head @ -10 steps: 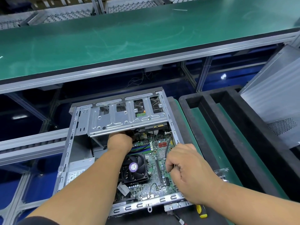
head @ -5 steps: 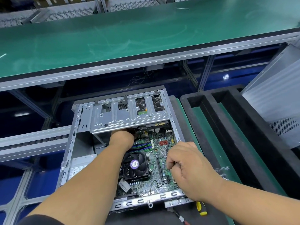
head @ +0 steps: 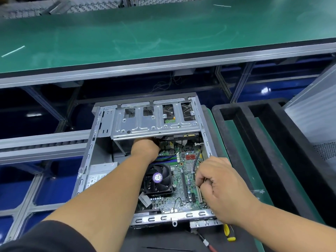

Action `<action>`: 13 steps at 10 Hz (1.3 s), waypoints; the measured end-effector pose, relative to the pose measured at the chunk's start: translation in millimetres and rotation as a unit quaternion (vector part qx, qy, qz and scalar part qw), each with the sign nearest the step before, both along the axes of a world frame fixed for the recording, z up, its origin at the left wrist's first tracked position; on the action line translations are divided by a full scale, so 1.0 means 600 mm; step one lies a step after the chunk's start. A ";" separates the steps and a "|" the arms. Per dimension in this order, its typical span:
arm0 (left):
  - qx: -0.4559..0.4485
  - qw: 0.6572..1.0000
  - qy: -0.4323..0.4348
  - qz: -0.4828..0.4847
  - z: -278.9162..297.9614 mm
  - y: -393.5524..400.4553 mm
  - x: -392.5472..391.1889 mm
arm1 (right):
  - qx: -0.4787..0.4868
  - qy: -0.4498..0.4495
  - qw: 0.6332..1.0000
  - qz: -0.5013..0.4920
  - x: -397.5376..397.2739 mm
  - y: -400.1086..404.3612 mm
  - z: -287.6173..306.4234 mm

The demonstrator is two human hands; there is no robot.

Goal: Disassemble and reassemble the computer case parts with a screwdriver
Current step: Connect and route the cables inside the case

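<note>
we see the open case (head: 101, 142) at centre, our left hand (head: 145, 147) reaching under the drive cage (head: 156, 122) at 12 o'clock, its grip hidden. our right hand (head: 220, 188) is fisted over the motherboard (head: 181, 179); whether it holds anything, we can't tell. the screwdriver (head: 228, 234) lies at 5 o'clock.

The worktop (head: 241, 157) has a green mat along its surface. On it the open computer case (head: 107, 160) lies flat at the left, its near rail at the near edge. Just right of the case sits a black foam tray (head: 272, 160) with long slots. A yellow-handled screwdriver (head: 228, 233) lies at the near edge, beside the case's near right corner.
</note>
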State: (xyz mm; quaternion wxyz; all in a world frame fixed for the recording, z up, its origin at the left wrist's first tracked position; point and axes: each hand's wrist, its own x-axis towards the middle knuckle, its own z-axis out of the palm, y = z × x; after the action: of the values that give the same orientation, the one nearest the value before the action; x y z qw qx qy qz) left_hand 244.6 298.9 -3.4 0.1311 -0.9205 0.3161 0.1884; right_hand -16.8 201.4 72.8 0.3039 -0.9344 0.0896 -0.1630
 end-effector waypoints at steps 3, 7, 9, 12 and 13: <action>-0.067 0.993 0.016 0.091 0.022 0.006 -0.019 | -0.013 0.009 1.000 0.006 0.003 0.003 0.007; -0.106 0.986 -0.021 0.124 0.029 0.012 -0.030 | -0.013 0.023 1.000 0.002 0.001 0.002 0.004; -0.070 0.981 -0.027 0.177 0.018 0.007 -0.031 | -0.009 0.020 1.000 -0.001 0.000 0.003 0.008; 0.049 0.991 0.010 0.127 0.021 -0.005 -0.023 | -0.007 0.017 1.000 -0.001 0.000 0.002 0.006; -0.016 0.991 0.010 0.130 0.011 -0.002 -0.014 | -0.011 0.022 1.000 0.003 -0.001 0.001 0.006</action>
State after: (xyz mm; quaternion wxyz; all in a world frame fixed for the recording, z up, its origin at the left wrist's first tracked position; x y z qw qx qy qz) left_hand 236.4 297.4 3.4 0.0874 -0.9539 0.1980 0.2078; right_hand -17.5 202.1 76.5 0.2916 -0.9414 0.0916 -0.1426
